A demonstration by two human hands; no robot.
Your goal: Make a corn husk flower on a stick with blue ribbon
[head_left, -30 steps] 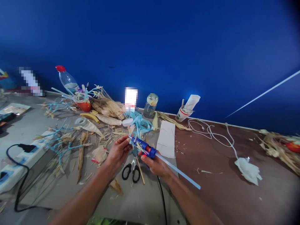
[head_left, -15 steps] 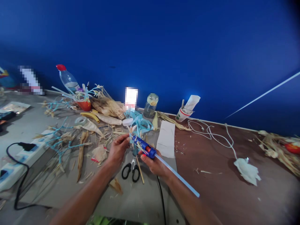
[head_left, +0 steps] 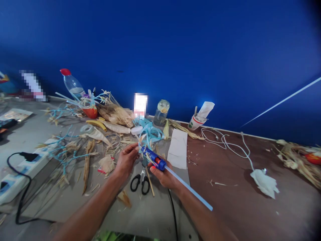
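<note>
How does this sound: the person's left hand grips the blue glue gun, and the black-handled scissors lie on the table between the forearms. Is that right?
Not quite: the head view shows the right hand gripping the blue glue gun; the left hand is near its front end. The black-handled scissors do lie on the table between the forearms.

Both arms (head_left: 100,197) forward, fingers (head_left: 130,150) curled

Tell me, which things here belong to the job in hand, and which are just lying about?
Apparently in use:
blue glue gun, in the right hand
glue stick in its back
whatever the left hand may hold: too small to tell

Probably just lying about:
red-capped bottle
glass jar
paper cup
crumpled white wad
</note>
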